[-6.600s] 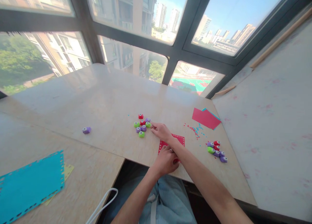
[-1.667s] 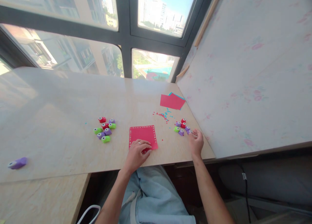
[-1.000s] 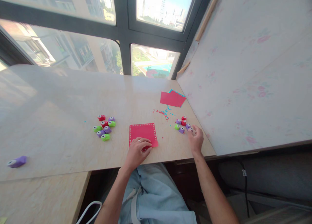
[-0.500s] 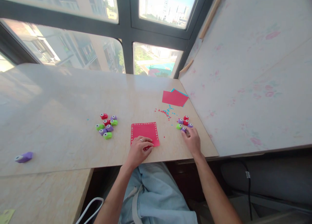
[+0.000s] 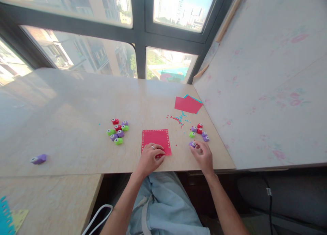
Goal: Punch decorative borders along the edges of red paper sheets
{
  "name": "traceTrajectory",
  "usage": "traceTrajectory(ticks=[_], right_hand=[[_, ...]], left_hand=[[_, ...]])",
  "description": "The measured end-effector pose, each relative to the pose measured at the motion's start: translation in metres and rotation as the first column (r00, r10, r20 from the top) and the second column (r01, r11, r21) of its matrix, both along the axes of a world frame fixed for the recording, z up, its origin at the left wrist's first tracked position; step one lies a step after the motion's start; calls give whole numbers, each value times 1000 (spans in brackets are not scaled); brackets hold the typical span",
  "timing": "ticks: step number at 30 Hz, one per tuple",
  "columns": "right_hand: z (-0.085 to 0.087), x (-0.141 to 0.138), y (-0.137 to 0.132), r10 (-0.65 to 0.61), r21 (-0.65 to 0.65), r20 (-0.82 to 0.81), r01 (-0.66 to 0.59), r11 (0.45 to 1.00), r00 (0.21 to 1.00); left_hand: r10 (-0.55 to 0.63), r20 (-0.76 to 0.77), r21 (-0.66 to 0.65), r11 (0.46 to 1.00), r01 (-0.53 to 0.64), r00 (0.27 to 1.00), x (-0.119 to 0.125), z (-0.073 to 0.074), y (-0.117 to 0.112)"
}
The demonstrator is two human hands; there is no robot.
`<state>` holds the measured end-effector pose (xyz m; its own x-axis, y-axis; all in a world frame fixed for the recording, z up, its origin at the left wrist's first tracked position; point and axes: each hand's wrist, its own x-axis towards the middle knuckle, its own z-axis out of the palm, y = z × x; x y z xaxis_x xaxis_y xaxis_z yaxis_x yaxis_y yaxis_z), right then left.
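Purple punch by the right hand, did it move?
Yes. The purple punch slid toward the table's near edge, now nearer it than the green punch.

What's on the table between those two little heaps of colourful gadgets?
In the head view, a red paper square with hole-punched edges lies there, its near edge under the left hand.

You work in bright daylight pouring through the window (image 5: pixel 178 6) at the top of the frame. It washes the table (image 5: pixel 58 102) pale at the upper left, with soft glare. Your left hand (image 5: pixel 150 159) and right hand (image 5: pixel 203 155) throw only small, faint shadows. The middle is sharp; the edges bow and stretch, and the bottom lies dim.
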<state>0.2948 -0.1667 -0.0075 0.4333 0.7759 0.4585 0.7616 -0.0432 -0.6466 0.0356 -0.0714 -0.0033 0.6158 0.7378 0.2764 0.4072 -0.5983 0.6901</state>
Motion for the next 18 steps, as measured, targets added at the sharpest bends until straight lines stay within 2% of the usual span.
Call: traceTrajectory(ticks=[4,7,13,18], right_hand=[[6,-28,-7,159,-83,-98,-167,982,982],[8,-40,-3,238,-136,-154,-259,956,959],[3,-44,18,254,-149,-183,-282,948,950],[2,-48,27,302,-156,-135,-322,934,944]], left_hand=[[-3,-3,-17,1000,3,1000,0,2,0],[-1,12,-25,1000,2,1000,0,2,0],[5,28,-32,999,-4,1000,-1,2,0],[4,24,-32,999,-3,1000,0,4,0]])
